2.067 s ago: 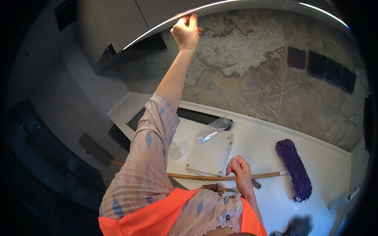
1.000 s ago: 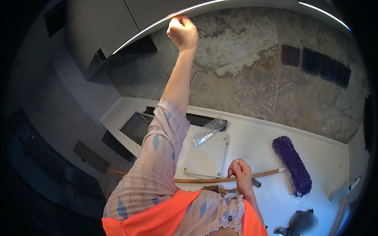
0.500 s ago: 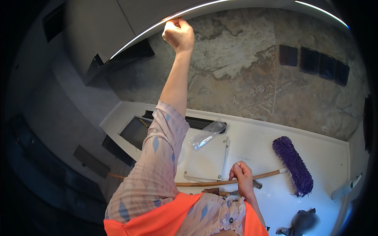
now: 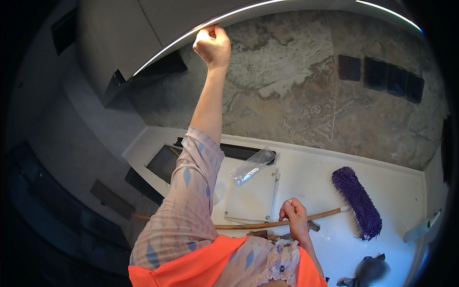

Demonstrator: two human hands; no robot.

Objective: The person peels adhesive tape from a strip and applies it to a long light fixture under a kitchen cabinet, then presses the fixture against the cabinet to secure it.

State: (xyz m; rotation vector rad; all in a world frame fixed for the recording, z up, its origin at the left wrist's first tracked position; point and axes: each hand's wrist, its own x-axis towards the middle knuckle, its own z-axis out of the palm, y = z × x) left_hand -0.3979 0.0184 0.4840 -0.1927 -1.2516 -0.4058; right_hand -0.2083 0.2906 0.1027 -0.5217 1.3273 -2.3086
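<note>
At upper centre, anything the left hand (image 4: pixel 213 48) pinches is too small to tell. The sleeve (image 4: pixel 189 186) hides part of the bamboo handle (image 4: pixel 258 226). At lower right, a round grey thing (image 4: pixel 373 271) is blurred.

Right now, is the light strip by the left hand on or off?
On: the light strip glows bright white beside the left hand.

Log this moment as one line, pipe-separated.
left hand: curled, up at light strip | right hand: curled near wooden pole, contact unclear | worktop: clear plastic bag, white panel, purple mop head
</note>
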